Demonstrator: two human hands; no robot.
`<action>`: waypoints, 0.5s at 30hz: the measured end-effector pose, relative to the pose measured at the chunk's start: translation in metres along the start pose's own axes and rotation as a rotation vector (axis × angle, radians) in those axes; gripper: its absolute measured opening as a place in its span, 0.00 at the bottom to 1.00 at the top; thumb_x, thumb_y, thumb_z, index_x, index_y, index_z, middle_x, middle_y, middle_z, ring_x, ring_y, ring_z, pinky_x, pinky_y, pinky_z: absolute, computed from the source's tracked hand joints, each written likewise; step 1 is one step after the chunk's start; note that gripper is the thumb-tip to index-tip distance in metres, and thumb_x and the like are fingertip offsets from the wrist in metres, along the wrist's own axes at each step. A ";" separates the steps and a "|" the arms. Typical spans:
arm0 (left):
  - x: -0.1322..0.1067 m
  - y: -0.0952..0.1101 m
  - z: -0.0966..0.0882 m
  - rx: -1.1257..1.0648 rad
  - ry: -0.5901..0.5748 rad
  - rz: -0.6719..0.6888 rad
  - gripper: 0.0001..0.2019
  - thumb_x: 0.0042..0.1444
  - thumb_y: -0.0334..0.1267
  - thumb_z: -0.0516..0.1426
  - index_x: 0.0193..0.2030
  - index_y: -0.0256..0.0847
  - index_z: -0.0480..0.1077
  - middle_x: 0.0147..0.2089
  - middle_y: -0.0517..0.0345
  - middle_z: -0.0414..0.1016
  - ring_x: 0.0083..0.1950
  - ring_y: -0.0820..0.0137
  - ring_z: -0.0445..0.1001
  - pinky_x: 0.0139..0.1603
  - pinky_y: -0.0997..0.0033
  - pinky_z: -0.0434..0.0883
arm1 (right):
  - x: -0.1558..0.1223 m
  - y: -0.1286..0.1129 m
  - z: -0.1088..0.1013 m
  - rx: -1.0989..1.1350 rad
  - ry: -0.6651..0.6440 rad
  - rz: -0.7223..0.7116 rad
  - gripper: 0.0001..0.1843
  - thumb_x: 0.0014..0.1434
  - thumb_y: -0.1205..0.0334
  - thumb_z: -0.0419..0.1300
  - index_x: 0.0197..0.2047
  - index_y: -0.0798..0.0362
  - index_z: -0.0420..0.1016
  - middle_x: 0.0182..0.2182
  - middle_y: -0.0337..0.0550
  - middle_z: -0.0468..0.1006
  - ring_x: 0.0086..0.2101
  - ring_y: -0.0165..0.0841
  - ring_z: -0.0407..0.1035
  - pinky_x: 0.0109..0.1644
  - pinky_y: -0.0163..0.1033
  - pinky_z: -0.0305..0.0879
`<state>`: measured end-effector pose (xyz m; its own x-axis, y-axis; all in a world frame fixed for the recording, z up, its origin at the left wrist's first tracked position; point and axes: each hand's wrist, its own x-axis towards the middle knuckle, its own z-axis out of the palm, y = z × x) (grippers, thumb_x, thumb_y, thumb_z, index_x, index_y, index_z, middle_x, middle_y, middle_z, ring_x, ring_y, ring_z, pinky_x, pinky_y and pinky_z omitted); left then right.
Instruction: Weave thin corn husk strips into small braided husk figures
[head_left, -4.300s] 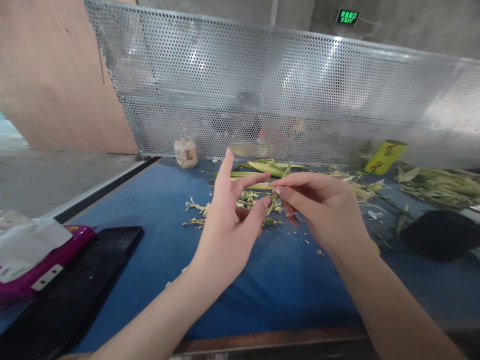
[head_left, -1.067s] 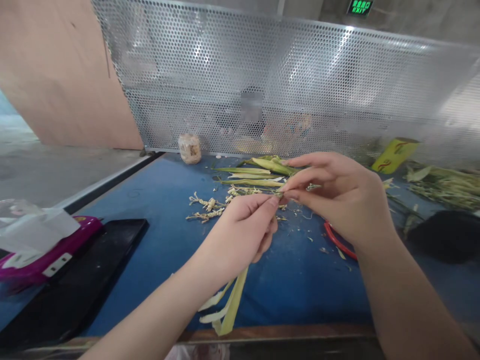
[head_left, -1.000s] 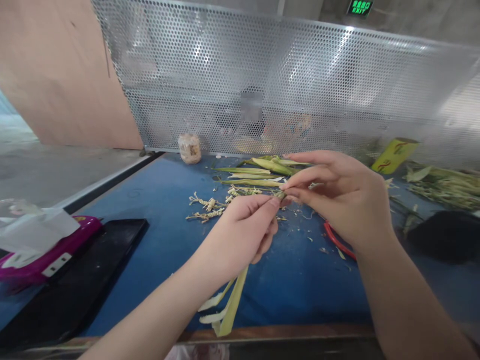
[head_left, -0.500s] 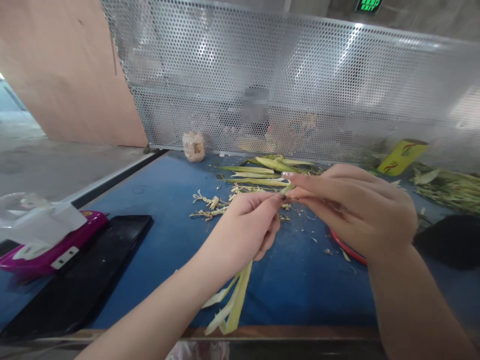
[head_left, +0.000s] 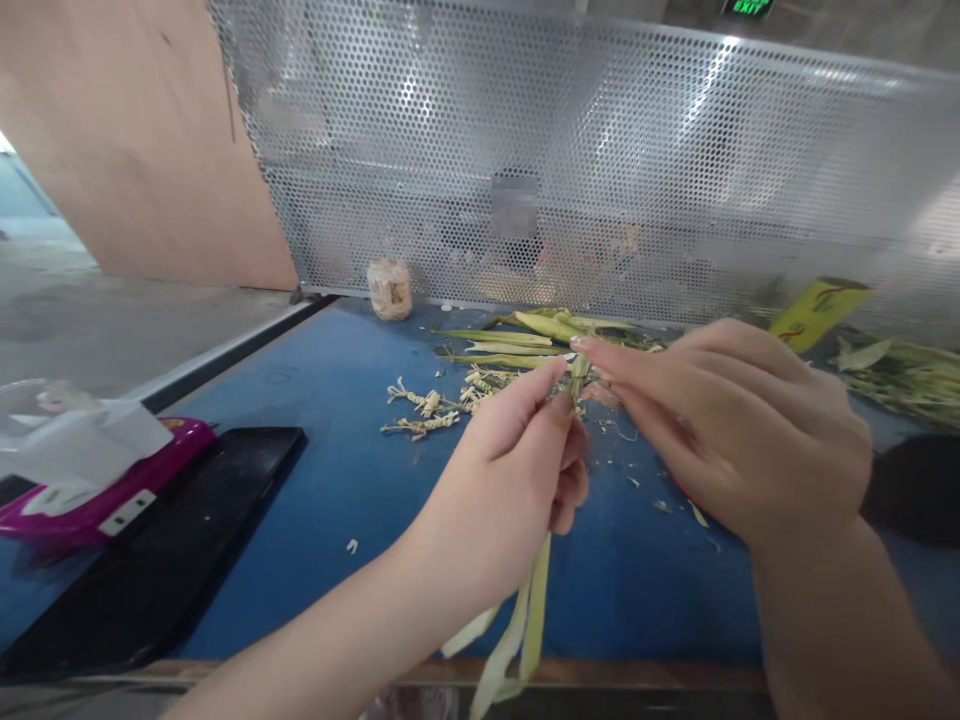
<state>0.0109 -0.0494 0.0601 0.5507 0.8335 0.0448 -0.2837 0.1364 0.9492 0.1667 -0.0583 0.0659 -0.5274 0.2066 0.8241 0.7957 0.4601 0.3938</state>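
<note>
My left hand [head_left: 517,450] is closed round long pale-green leaf strips [head_left: 534,610], whose loose ends hang below the fist towards the table's front edge. A short green end [head_left: 580,372] sticks up past the thumb. There, my right hand [head_left: 742,430] pinches with bent fingers; its fingertips partly hide what they grip. Just beyond lie small plaited pale pieces [head_left: 424,428] with knobbly ends. Farther back, whole green leaves [head_left: 510,340] are stacked lengthwise.
A perforated metal screen [head_left: 450,150] closes off the blue table's [head_left: 360,470] back. At left are a black tray [head_left: 172,540] and a magenta box with white tissue [head_left: 142,480]. A jar [head_left: 390,290] stands behind, a yellow packet [head_left: 817,312] right. Scraps lie scattered.
Both hands have shifted slightly right. The left fist has turned more upright, with the strip end now pointing up between the hands. The hanging strips have swung right.
</note>
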 end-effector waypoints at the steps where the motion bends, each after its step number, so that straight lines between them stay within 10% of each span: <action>1: 0.000 0.000 0.000 -0.020 0.000 -0.013 0.09 0.57 0.35 0.46 0.26 0.40 0.54 0.20 0.68 0.50 0.16 0.84 0.53 0.14 0.86 0.53 | 0.001 -0.001 0.000 0.009 0.009 0.003 0.28 0.49 0.76 0.58 0.52 0.45 0.64 0.25 0.34 0.76 0.26 0.31 0.64 0.31 0.36 0.64; 15: -0.002 -0.002 0.009 -0.127 0.025 -0.047 0.05 0.58 0.34 0.46 0.39 0.39 0.60 0.20 0.68 0.52 0.17 0.84 0.54 0.15 0.85 0.53 | -0.002 -0.022 0.014 0.138 0.158 0.340 0.20 0.45 0.76 0.59 0.40 0.46 0.69 0.27 0.36 0.75 0.25 0.30 0.65 0.30 0.37 0.65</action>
<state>0.0178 -0.0560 0.0606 0.5463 0.8376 -0.0087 -0.3555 0.2412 0.9030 0.1461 -0.0564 0.0497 -0.1797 0.2370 0.9547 0.8637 0.5026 0.0378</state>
